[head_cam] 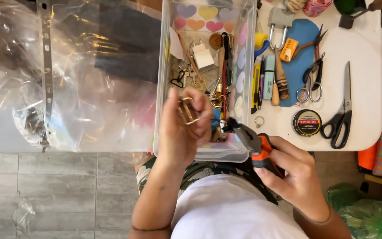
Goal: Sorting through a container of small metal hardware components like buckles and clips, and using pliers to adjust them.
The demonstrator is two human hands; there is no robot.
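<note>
One head-worn camera looks steeply down from close above the hands, taking in the table (363, 79) at the frame's top and the floor (58, 194) below.

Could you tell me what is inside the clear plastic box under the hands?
The clear plastic box holds a white plug adapter, a wooden stick, small black scissors and loose metal hardware. The left hand and pliers cover its near end.
</note>
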